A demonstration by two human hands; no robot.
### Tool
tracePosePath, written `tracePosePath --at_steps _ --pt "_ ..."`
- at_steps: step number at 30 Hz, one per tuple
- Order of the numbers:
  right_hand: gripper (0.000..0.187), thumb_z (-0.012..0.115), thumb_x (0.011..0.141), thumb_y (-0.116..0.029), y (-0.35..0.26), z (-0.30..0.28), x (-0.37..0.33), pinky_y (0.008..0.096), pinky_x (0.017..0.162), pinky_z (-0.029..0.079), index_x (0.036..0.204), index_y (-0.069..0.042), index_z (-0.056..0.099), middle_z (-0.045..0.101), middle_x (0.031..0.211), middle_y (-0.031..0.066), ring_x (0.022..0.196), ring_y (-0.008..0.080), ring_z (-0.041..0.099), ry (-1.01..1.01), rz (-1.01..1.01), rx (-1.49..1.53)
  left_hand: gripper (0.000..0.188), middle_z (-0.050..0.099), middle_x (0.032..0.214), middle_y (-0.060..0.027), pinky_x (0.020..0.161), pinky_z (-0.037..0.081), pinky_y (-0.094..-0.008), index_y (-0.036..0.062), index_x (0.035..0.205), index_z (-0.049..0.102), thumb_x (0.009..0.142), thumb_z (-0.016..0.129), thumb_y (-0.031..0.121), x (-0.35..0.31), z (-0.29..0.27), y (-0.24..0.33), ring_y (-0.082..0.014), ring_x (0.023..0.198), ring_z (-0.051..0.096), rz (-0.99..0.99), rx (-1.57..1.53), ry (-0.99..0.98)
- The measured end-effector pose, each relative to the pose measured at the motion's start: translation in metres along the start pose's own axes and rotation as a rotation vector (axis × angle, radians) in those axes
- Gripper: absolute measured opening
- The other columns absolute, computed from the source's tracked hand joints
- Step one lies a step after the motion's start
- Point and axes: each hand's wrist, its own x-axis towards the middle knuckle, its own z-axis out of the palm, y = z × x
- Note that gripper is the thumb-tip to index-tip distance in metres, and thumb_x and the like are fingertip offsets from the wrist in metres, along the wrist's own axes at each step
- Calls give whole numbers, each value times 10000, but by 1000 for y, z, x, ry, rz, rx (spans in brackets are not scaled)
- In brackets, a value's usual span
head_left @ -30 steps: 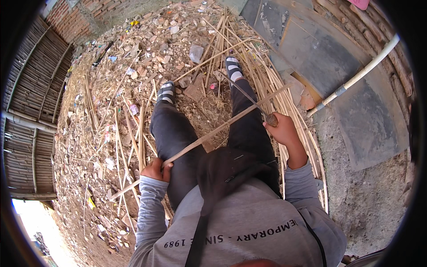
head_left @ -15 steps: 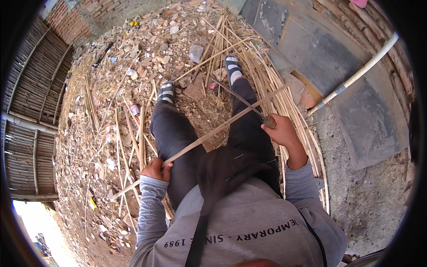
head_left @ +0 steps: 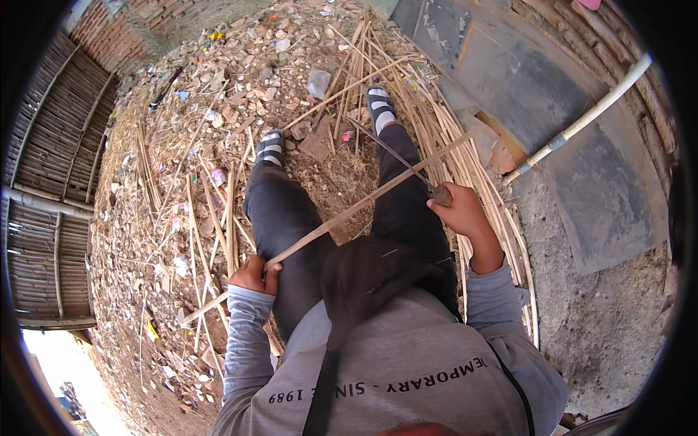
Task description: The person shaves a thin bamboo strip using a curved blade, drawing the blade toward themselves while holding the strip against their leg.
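Left hand (head_left: pixel 256 276), one: closing its fingers and thumb around a long, pale stick (head_left: pixel 342 216), low on its length, beside the left thigh.

Stick, one: slanting across both legs (head_left: pixel 283 211), its near end pointing down past the left sleeve, its far end reaching beyond the right leg.

Right hand (head_left: pixel 465 212), one: gripping the handle of a knife (head_left: pixel 396 155) with curled fingers.

Knife, one: thin, dark blade, pointing forward toward the right sandal (head_left: pixel 380 109) and crossing the stick (whether the two are touching, one cannot tell).

Black bag (head_left: pixel 371 276), one: lying in the lap.

Loose sticks (head_left: pixel 502 225), many: lying lengthwise along the right side; others are crossing each other near the right foot.

Ground (head_left: pixel 174 240): showing stones and scraps of litter.

Grey boards (head_left: pixel 527 87), several: lying at the right, a white pole (head_left: pixel 592 115) slanting over them.
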Motion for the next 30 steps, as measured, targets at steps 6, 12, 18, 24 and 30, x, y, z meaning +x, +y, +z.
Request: tracePosePath --at_steps 6,12,18,24,30 --pt "307 775 805 -269 -16 -6 -2 464 711 511 922 -9 663 669 806 219 804 420 660 -103 -58 -140 335 625 693 -191 577 490 -498 55 821 559 868 735 336 -1 -1 -2 -427 641 631 2 12 -4" --pt "298 776 803 -282 8 -2 7 465 697 509 911 -30 658 664 788 208 796 424 654 54 -13 6 339 628 693 -196 586 493 -504 56 821 557 872 730 343 0 2 2 -434 654 637 -20 -14 -4" --pt "292 778 803 -272 -12 16 -2 473 685 502 896 -27 649 653 758 205 777 443 640 -71 -99 -66 334 632 682 -195 588 495 -504 59 831 570 874 730 349 -1 0 -1 -435 657 640 -8 5 -12" --pt "304 782 814 -264 8 5 11 447 706 520 947 -14 670 687 835 205 805 408 676 70 -30 3 332 639 693 -192 596 504 -507 58 862 590 872 735 356 -2 2 -2 -433 660 644 -44 -24 -26" --pt "285 773 817 -257 8 12 7 455 710 517 929 -19 663 679 823 211 823 421 664 79 -26 16 344 641 709 -196 600 502 -511 61 860 581 873 737 367 -1 5 -4 -436 665 644 -28 -24 -12"
